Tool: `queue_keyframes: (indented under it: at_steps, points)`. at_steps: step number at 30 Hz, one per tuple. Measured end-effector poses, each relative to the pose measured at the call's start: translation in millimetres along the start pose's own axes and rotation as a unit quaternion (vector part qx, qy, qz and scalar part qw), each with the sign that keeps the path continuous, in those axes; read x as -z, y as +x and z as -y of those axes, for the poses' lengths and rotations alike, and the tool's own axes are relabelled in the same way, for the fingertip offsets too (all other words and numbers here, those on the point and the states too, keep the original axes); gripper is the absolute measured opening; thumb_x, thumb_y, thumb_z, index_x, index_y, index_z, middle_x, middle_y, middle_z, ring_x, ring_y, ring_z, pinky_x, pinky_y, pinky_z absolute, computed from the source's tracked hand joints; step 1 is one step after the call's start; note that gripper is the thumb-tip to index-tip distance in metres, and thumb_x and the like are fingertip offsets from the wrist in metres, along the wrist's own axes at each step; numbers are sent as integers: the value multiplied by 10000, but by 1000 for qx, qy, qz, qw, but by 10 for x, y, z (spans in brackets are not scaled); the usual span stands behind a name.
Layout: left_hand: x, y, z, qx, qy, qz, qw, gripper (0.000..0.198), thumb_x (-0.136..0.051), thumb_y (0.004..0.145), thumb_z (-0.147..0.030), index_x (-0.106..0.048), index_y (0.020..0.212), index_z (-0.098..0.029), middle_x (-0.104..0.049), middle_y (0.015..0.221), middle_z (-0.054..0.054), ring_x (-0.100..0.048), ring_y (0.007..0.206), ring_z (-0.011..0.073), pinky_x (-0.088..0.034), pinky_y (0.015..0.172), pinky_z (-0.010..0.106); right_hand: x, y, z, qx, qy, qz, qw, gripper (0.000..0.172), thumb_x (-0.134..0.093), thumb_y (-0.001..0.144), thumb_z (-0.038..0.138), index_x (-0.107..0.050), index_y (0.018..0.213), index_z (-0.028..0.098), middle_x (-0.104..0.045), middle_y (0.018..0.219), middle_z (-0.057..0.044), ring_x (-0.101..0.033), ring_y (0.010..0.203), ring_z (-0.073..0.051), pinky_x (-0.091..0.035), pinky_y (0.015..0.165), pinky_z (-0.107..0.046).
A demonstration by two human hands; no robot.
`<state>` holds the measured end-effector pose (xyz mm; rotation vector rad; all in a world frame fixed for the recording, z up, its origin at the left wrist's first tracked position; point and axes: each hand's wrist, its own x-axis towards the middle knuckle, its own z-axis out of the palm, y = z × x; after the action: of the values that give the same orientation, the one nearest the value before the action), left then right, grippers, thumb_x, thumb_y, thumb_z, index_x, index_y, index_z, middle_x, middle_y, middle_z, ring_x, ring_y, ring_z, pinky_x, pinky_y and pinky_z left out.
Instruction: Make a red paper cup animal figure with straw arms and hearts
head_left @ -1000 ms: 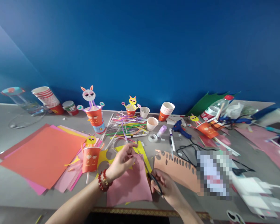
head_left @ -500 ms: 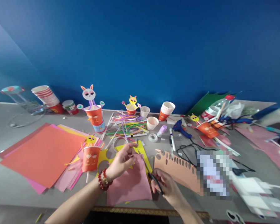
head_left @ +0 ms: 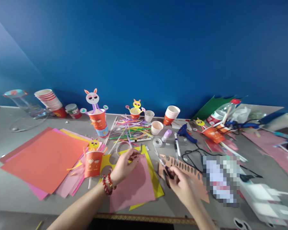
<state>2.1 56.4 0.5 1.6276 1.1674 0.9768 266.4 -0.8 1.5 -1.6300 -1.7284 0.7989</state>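
My left hand (head_left: 124, 166), with red bead bracelets on its wrist, is closed at the upper edge of a pink sheet of paper (head_left: 132, 188). Its fingertips pinch the pink paper there, though the exact grip is partly hidden. Beneath the pink sheet lies yellow paper (head_left: 156, 185) with round holes cut in it. My right hand (head_left: 182, 185) is wrapped round the black handles of a pair of scissors (head_left: 167, 174), whose blades point up and left. The scissors are over the left end of a peach paper strip (head_left: 189, 180) with a row of oval cut-outs.
An orange paper cup figure (head_left: 93, 164) and stacked coloured sheets (head_left: 45, 159) lie to the left. Behind are drinking straws (head_left: 132, 129), a tape roll (head_left: 157, 142), a glue stick (head_left: 167, 134) and a blue glue gun (head_left: 187, 133). A white power strip (head_left: 259, 198) sits at right.
My right hand has moved the scissors right and up, away from the pink sheet to over the peach strip. The fingers of my left hand have curled in more.
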Motion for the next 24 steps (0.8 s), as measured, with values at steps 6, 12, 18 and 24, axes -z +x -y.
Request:
queue_keyframes:
  at_steps: [6, 12, 18, 24]
  points:
    - [-63, 11, 61, -23, 96, 8, 995, 151, -559, 889, -203, -696, 951, -218, -727, 824, 53, -656, 752, 222, -447, 715, 294, 177, 76, -172, 64, -328, -61, 941, 191, -589, 860, 427, -698, 872, 271, -750, 667, -54, -702, 577, -264, -398, 464, -284]
    - [-87, 7, 63, -43, 140, 28, 989, 199, -494, 920, -177, -680, 976, -222, -724, 857, 55, -669, 772, 217, -453, 718, 277, 132, 96, -173, 77, -395, -33, 915, 179, -622, 886, 404, -704, 905, 246, -746, 714, -63, -714, 611, -272, -415, 472, -297]
    - [-78, 8, 43, -59, 178, 57, 981, 194, -484, 917, -153, -657, 984, -209, -731, 868, 54, -682, 790, 215, -472, 716, 271, 107, 134, -96, 80, -400, -4, 913, 151, -618, 901, 346, -694, 876, 219, -733, 1052, -111, -746, 744, -270, -477, 526, -306]
    - [-71, 19, -19, -102, 238, 100, 961, 258, -455, 908, -106, -674, 992, -213, -752, 930, 66, -695, 848, 231, -485, 733, 287, 160, 167, -101, 46, -362, 37, 930, 186, -652, 874, 334, -681, 1010, 211, -777, 968, -103, -759, 821, -321, -519, 576, -336]
